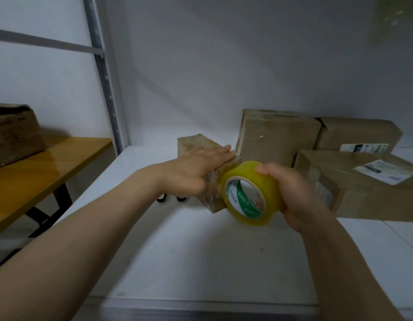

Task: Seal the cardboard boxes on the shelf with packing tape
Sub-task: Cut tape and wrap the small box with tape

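Two hands: left hand flat on the likely-light brown cardboard box, right hand gripping the stiff yellow tape roll at three o'clock

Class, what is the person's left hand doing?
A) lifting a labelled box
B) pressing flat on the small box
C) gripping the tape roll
B: the left hand lies flat on the small box, fingers straight; the right hand grips the tape roll.
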`<state>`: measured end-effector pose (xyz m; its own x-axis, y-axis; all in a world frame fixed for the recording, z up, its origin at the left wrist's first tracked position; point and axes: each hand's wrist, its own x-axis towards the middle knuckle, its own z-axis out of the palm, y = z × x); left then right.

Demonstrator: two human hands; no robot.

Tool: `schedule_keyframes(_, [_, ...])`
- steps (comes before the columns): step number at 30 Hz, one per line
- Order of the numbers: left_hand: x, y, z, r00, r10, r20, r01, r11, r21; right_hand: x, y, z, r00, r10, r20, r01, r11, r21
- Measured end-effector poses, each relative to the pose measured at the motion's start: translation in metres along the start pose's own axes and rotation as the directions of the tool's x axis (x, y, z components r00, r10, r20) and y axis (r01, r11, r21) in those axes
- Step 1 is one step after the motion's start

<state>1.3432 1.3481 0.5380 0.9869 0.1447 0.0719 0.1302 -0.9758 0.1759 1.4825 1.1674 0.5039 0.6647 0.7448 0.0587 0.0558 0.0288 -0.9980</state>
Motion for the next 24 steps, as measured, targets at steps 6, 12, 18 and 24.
schedule_keyframes(6, [0.003, -0.003, -0.013, 0.984, 0.006, -0.178, -0.039, 0.982, -0.183, -0.008, -0.017, 0.006, 0.951, -0.267, 0.155, 0.200, 0.915, 0.350])
schedule_keyframes(12, [0.003, -0.014, -0.064, 0.993, 0.010, -0.121, -0.100, 0.636, -0.765, 0.000, -0.083, 0.021, 0.848, -0.523, 0.084, 0.429, 0.771, 0.470])
schedule_keyframes(18, [0.005, -0.032, -0.037, 0.990, -0.061, -0.131, -0.075, 0.563, -0.823, 0.032, -0.080, 0.060, 0.928, -0.372, -0.017, 0.361, 0.886, 0.290])
schedule_keyframes(24, [-0.001, -0.022, -0.023, 0.979, -0.039, -0.200, -0.127, 0.652, -0.748, 0.031, -0.088, 0.071, 0.940, -0.339, -0.027, 0.336, 0.914, 0.226])
